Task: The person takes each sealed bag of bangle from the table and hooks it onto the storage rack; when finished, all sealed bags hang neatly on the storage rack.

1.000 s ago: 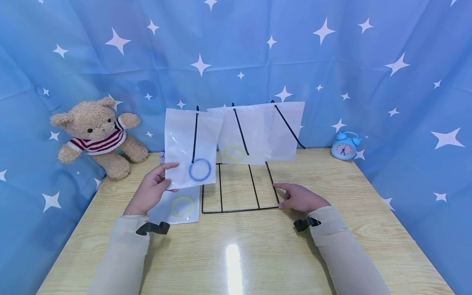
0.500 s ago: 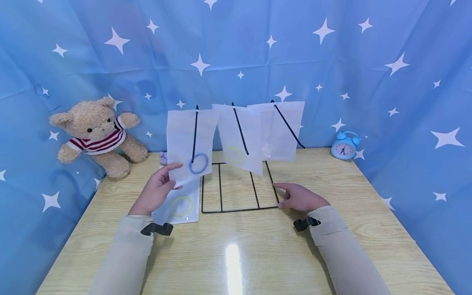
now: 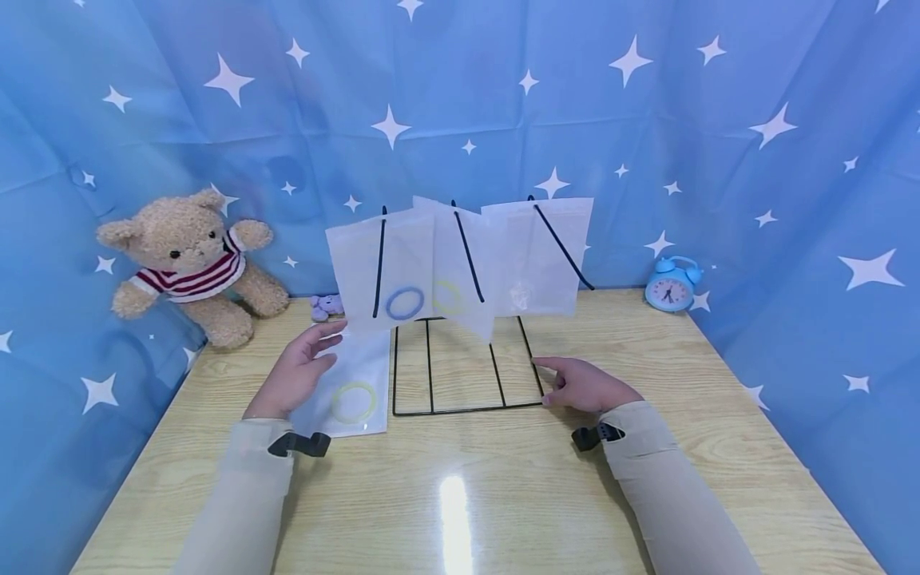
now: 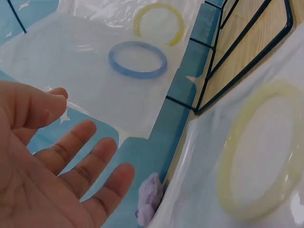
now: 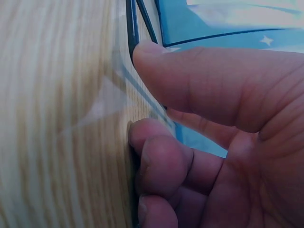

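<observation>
Three translucent white plastic bags hang on the prongs of a black wire rack (image 3: 432, 367). The left bag (image 3: 355, 255) shows a blue ring (image 3: 405, 303), the middle bag (image 3: 463, 239) a yellow ring (image 3: 447, 298), and the right bag (image 3: 553, 239) a clear bunched shape. Just below the left bag's lower left corner is my left hand (image 3: 295, 374), its fingers spread and holding nothing in the left wrist view. My right hand (image 3: 591, 385) grips the front right corner of the rack's base, thumb on the wire (image 5: 131, 33), other fingers curled low by the table.
Another bag (image 3: 319, 407) with a yellow ring (image 3: 354, 402) lies flat left of the rack. A small purple toy (image 3: 327, 307) is behind it. A teddy bear (image 3: 190, 267) sits at the back left, a blue alarm clock (image 3: 672, 285) at the back right, before a starry curtain.
My left hand has let go of the left bag and drawn slightly back left. That bag has swung right, overlapping the twisted middle bag. My right hand stays put.
</observation>
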`<state>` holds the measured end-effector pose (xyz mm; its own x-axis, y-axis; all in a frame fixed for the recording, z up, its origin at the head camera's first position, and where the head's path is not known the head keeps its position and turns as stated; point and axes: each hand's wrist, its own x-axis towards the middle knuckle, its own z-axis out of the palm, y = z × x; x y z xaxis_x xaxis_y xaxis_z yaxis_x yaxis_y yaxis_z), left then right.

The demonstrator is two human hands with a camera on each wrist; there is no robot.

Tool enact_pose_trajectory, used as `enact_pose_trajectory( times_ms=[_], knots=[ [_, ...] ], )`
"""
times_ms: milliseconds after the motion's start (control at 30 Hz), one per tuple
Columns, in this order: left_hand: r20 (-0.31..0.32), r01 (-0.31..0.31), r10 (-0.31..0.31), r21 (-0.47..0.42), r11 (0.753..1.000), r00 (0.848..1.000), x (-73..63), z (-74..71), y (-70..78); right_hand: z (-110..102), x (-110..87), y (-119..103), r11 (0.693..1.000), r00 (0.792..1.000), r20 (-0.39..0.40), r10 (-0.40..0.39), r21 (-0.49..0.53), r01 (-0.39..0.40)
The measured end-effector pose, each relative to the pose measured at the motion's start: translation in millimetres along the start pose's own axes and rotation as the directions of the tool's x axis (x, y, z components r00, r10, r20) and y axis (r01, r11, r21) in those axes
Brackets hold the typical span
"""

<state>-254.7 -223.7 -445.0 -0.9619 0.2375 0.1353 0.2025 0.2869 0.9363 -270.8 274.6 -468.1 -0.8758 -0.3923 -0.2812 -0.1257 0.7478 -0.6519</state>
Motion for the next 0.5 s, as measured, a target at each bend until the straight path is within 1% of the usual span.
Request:
enact_pose_trajectory(
  times_ms=[67, 133, 167, 233, 333, 400, 500],
  knots=[
    [-0.001, 0.043, -0.043, 0.013, 0.999, 0.999, -0.8, -6.3, -2.6, 0.4, 0.5, 0.2, 1.000, 1.000, -0.003, 0.008, 0.001, -0.008],
    [0.011, 0.098, -0.099, 0.043, 0.994, 0.995, -2.1, -14.1, -4.8, 0.5, 1.2, 1.0, 1.000, 1.000, -0.005, 0.011, 0.001, -0.011],
    [0.019, 0.130, -0.132, 0.073, 0.989, 0.991, -3.0, -18.8, -5.9, 0.7, 1.6, 1.3, 1.000, 1.000, -0.005, 0.010, 0.000, -0.010],
    [0.045, 0.196, -0.203, 0.133, 0.972, 0.978, -5.3, -28.2, -8.0, 0.7, 1.8, 1.9, 1.000, 1.000, -0.007, 0.012, 0.005, -0.012],
    [0.079, 0.284, -0.304, 0.193, 0.939, 0.950, -9.6, -41.0, -11.0, 0.7, 1.6, 2.2, 1.000, 1.000, -0.002, 0.008, 0.008, -0.008],
    [0.090, 0.346, -0.370, 0.211, 0.914, 0.925, -12.1, -47.6, -13.0, 0.6, 1.7, 2.3, 1.000, 1.000, -0.002, 0.008, 0.009, -0.008],
    [0.100, 0.431, -0.461, 0.225, 0.874, 0.882, -15.5, -55.1, -14.2, 0.2, 1.7, 2.1, 1.000, 1.000, -0.003, 0.012, 0.008, -0.012]
  ],
)
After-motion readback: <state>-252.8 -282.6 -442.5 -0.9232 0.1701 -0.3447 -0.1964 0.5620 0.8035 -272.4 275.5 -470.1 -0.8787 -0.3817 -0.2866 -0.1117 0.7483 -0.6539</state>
